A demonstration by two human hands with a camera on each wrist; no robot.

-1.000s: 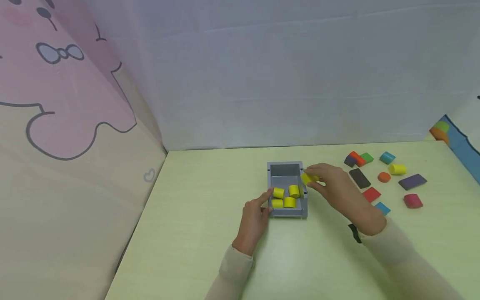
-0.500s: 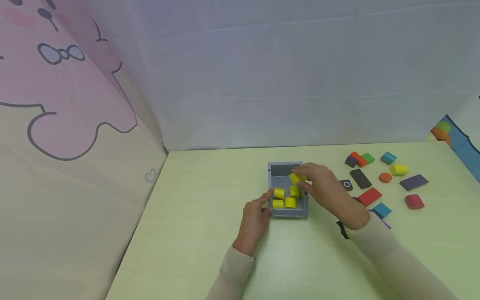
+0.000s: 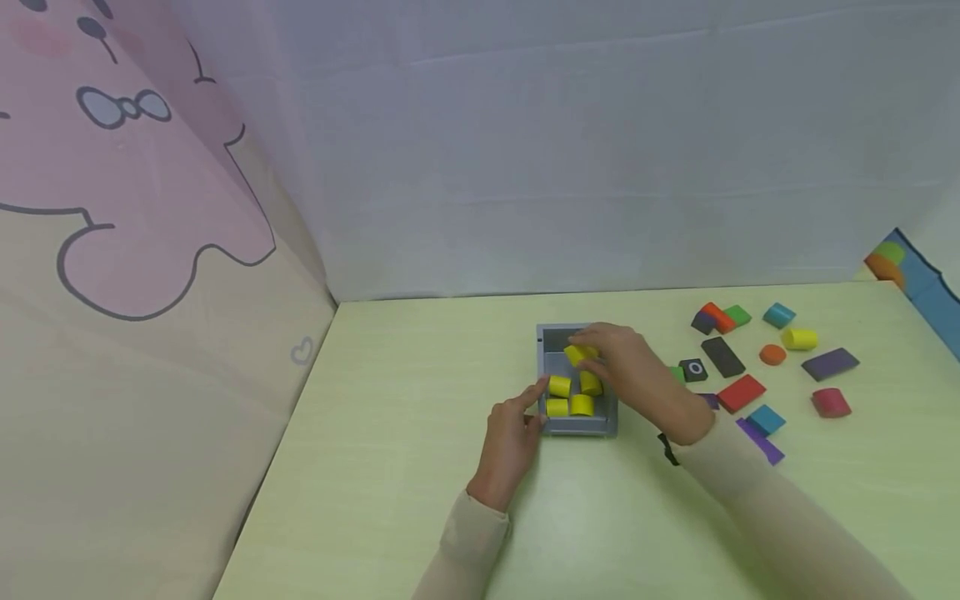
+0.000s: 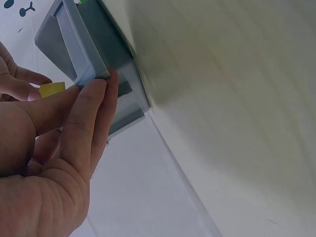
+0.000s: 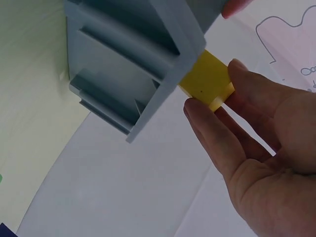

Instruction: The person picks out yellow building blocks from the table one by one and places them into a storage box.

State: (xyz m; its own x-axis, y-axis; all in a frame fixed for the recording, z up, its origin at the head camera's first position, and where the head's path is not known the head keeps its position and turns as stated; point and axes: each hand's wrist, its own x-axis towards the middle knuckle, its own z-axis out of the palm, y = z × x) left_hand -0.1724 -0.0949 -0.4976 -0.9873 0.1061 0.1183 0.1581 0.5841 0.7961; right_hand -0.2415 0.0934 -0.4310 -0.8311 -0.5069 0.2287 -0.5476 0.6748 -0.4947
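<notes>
In the head view, a small grey box stands on the table with several yellow cylinder blocks lying in its near part. My right hand pinches another yellow block over the far part of the box; the right wrist view shows that block between thumb and fingers, above the box rim. My left hand rests against the box's left side. In the left wrist view, its nearly straight fingers touch the box's rim. My right hand hides the box's far right corner.
To the right lie scattered blocks: a red one, a dark one, a blue one, an orange disc, a yellow cylinder and others. A light cloth hangs behind the table.
My right hand has moved left with the yellow block, from the box's right edge to over its inside. My left hand stays at the box's left side.
</notes>
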